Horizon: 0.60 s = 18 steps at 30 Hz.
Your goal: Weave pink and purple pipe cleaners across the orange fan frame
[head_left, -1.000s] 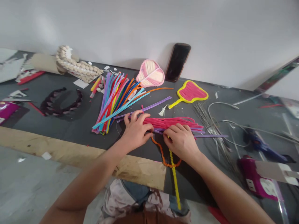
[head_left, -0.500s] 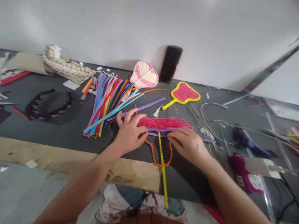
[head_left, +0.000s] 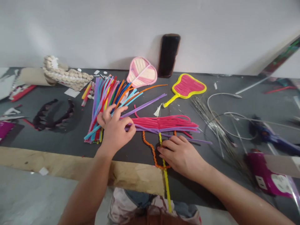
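A bundle of pink pipe cleaners (head_left: pixel 168 122) lies sideways on the dark tabletop, with purple pipe cleaners (head_left: pixel 187 130) along its near edge. From its middle a twisted yellow pipe cleaner (head_left: pixel 167 190) runs toward me, crossed by a twisted orange loop (head_left: pixel 150 144). My left hand (head_left: pixel 114 131) is over the bundle's left end, fingers spread, thumb and forefinger close to the purple strands. My right hand (head_left: pixel 181 154) has its fingers curled at the yellow stem and covers the loop's right side; its fingertips are partly hidden.
Loose coloured pipe cleaners (head_left: pixel 97 103) lie left. Behind stand a pale pink fan-shaped piece (head_left: pixel 142 72) and a phone (head_left: pixel 168 56); a pink-and-yellow fan (head_left: pixel 188 86) lies nearby. Thin wires (head_left: pixel 208 117), a glue gun (head_left: pixel 269 134) and a purple power strip (head_left: pixel 264 175) sit right.
My left hand has slid left along the bundle toward the loose pipe cleaners. My right hand has come off the purple strands and moved nearer to me, onto the yellow stem.
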Motion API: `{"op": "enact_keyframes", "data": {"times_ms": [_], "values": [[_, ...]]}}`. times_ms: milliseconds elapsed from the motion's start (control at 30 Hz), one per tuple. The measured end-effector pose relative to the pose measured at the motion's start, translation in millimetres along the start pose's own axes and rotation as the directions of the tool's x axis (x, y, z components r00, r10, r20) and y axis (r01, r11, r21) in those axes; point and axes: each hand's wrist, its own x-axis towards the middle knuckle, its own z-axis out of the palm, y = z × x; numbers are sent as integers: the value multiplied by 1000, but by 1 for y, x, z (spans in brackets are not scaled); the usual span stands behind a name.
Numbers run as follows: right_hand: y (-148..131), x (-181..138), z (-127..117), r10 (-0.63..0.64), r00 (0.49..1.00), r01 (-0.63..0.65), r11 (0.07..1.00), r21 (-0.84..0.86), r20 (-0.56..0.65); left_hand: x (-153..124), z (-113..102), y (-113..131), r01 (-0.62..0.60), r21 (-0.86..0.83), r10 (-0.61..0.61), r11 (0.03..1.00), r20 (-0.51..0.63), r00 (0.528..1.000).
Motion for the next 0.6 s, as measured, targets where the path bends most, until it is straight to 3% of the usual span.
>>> {"op": "enact_keyframes", "data": {"times_ms": [67, 267, 433, 600], "values": [[-1, 0, 0, 9, 1000, -9, 1000, 10, -4, -2, -1, 6, -28, 22, 28, 999, -12, 1000], [9, 4, -4, 44, 995, -40, 998, 44, -94, -16, 10, 38, -273, -41, 276, 961, 70, 959], [27, 8, -6, 212, 962, -225, 972, -62, -171, -18, 20, 46, -278, -54, 281, 959, 76, 957], [30, 13, 1, 244, 956, -264, 958, -113, -162, -17, 24, 47, -286, -48, 289, 957, 64, 955]]}}
